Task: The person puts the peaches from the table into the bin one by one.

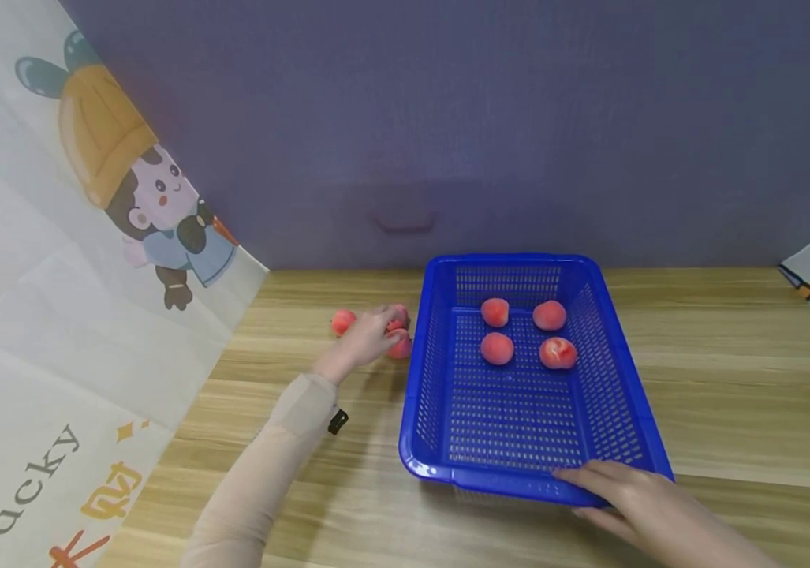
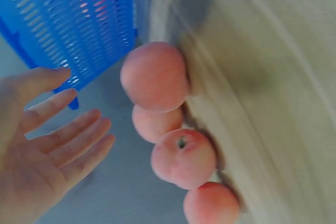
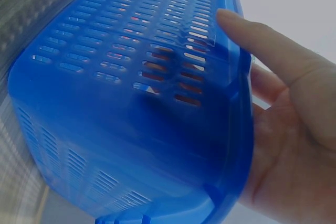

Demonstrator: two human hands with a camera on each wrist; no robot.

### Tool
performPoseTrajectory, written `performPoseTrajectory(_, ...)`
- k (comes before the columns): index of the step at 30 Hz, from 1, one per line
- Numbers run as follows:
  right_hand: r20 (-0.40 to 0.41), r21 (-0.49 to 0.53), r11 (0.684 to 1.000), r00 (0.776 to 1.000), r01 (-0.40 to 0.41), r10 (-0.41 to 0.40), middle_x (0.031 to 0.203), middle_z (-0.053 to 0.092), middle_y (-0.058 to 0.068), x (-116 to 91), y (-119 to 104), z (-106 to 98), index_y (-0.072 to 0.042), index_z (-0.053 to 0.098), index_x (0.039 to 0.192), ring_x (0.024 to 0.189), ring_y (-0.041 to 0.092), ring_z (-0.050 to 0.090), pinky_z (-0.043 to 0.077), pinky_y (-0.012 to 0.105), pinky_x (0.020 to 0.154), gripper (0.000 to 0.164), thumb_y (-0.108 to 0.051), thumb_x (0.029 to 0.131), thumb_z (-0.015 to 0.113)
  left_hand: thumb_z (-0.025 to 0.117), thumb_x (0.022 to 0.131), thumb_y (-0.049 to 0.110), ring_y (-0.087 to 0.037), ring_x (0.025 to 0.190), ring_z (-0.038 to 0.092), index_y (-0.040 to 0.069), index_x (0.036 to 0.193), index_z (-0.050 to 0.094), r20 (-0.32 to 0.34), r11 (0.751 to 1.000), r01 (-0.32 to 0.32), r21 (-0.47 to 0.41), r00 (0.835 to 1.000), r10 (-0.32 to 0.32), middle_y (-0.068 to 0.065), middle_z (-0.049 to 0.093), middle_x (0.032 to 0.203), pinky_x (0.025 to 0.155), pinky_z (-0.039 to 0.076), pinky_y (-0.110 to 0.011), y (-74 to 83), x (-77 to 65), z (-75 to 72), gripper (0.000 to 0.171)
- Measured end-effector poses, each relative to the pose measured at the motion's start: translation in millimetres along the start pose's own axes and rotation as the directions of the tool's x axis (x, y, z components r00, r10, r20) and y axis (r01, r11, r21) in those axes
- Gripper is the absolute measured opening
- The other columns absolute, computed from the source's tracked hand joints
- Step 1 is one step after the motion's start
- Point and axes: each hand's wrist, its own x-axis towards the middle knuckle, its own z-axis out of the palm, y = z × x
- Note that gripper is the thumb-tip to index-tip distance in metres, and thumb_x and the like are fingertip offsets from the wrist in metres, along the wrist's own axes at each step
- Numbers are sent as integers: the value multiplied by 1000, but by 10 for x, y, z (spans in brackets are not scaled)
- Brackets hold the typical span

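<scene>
My left hand (image 1: 364, 341) reaches over a small group of peaches (image 1: 399, 345) on the table, left of a blue plastic basket (image 1: 427, 477). In the left wrist view its fingers are spread and straight, holding nothing, beside a row of several peaches (image 2: 184, 158). Inside the basket, toward its far end, lie several more peaches (image 1: 497, 348). My right hand (image 1: 635, 501) grips the basket's near rim at the right corner. The right wrist view shows the thumb (image 3: 262, 45) over the rim and the other fingers partly hidden behind it.
The wood-grain table (image 1: 731, 379) carries everything. A dark blue-grey panel (image 1: 490, 126) rises along its back edge. White cloth with a cartoon figure (image 1: 163, 197) hangs at the left.
</scene>
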Motion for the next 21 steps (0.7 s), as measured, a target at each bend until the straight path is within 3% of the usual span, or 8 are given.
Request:
performPoseTrajectory(9,-12,-6,1000,1000,-2,2,99,63,3,-6,0,4,-22,59,112,86,27,61,50,41,65,32,-38,84,55,58,81,5,-29,77,55,0,94,55,-15,999,-32,33,999,33,-21,55,96,72,47,-39,-60,-15,126,14)
performPoseTrajectory(16,30,16,999,999,-30,30,101,62,4,-4,-2,-2,-22,58,113,87,27,60,50,43,66,34,-40,85,53,60,80,6,-30,86,56,-1,106,54,46,1000,15,22,999,-16,-23,51,109,80,46,-39,-102,-8,191,27)
performPoseTrajectory(21,-2,-1,1000,1000,2,-2,97,63,2,-5,-1,-1,-20,59,112,85,25,61,51,40,64,33,-37,84,55,64,77,9,-35,99,53,-1,110,51,88,999,50,5,995,-50,-26,46,118,85,44,-43,-120,7,235,37)
